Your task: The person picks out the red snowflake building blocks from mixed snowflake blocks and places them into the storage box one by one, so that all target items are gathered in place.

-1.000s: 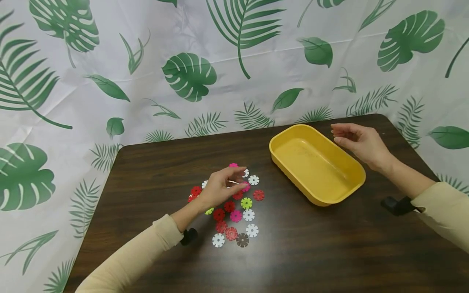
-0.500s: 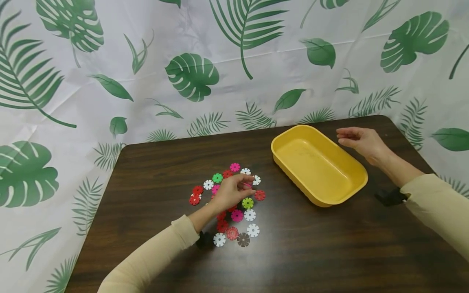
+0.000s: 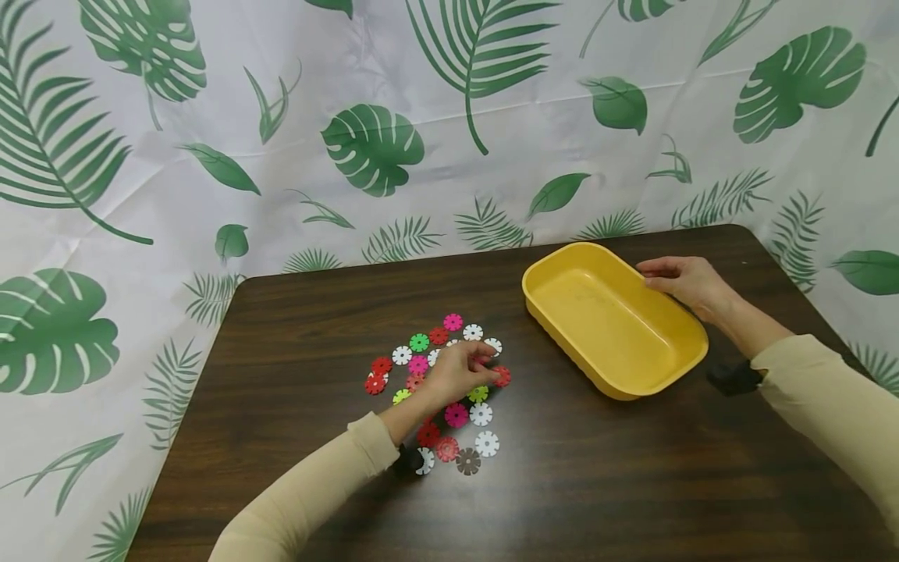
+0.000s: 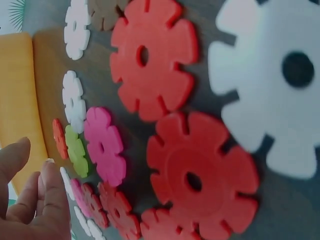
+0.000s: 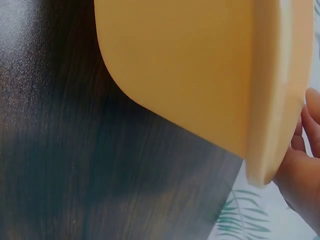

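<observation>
Now the left hand (image 3: 456,375) has slid across the scatter of notched discs, away from the bench's left edge, and its fingertips have come out at the cluster's right-hand side. The bench (image 3: 597,499) shows more of the discs behind it too: the green disc (image 3: 419,342), hidden a second ago, is in plain sight. Over toward the bench's right edge, the right hand (image 3: 695,290) has dropped lower and is at the rim of the yellow tray (image 3: 611,320), on the side facing the bench's far-right corner. The discs in view look undisturbed and the tray shows none inside, so my read is that the sorting-out of these pieces is at its very start, with the left hand singling one out. As for reach: the red disc (image 3: 502,376) lies right at the left thumb's tip, the lime disc (image 3: 478,393) is partly covered just below, nearer the bench's front, and a white disc (image 3: 495,346) sits beyond the fingertips on the far-edge side. The left hand holds nothing, fingers bent, a narrow gap to the thumb; whether it touches the red disc, I can't tell. The right hand is loose, thumb and fingers slightly parted, and its contact with the rim is unclear.
</observation>
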A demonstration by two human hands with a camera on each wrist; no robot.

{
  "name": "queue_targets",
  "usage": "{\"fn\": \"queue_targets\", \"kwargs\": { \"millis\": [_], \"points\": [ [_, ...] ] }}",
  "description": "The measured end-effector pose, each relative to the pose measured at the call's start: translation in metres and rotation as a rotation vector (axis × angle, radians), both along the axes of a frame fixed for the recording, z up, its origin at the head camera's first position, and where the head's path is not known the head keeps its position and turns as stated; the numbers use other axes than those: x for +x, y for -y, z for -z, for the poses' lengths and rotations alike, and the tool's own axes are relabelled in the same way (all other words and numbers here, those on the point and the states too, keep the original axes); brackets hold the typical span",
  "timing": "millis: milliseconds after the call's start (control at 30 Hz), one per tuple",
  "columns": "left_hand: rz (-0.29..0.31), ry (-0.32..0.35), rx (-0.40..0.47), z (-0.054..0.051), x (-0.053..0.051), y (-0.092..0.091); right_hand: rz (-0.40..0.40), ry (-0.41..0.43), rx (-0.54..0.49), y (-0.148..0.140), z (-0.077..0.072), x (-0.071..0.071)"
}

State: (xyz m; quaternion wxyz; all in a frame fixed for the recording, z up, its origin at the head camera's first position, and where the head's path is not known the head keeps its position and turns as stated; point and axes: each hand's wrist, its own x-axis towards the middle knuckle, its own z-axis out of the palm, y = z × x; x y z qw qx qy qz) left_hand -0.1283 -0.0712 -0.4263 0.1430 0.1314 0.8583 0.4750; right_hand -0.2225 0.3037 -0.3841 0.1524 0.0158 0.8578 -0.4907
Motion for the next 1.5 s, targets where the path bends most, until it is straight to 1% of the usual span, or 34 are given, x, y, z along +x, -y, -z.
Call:
{"fn": "queue_targets", "kwargs": {
  "millis": [167, 400, 600, 667, 767, 933, 1033, 1233, 1500],
  "points": [
    [-0.006, 0.017, 0.004, 0.005, 0.001, -0.003, 0.008, 0.022, -0.016, 0.002, 0.001, 0.000],
    [0.006, -0.049, -0.046, 0.009, 0.001, -0.007, 0.021, 0.040, -0.049, 0.004, 0.000, 0.000],
    [0.007, -0.057, -0.098, 0.013, 0.001, -0.010, 0.013, 0.046, -0.050, 0.002, 0.000, -0.001],
    [0.008, -0.071, -0.112, 0.014, 0.001, -0.011, 0.010, 0.048, -0.043, 0.002, -0.001, -0.001],
    [0.012, -0.104, -0.121, 0.014, 0.000, -0.012, 0.013, 0.055, -0.036, 0.003, -0.003, -0.001],
    [0.009, -0.127, -0.138, 0.013, 0.000, -0.013, 0.006, 0.050, -0.011, 0.003, -0.004, -0.001],
    [0.008, -0.144, -0.164, 0.012, 0.001, -0.013, 0.003, 0.036, 0.005, 0.004, -0.004, -0.002],
    [0.026, -0.199, -0.228, 0.014, 0.000, -0.014, 0.005, 0.011, 0.017, 0.005, -0.002, -0.003],
    [0.047, -0.215, -0.244, 0.013, 0.001, -0.015, -0.012, 0.022, 0.039, 0.004, -0.001, -0.002]
  ]
}}
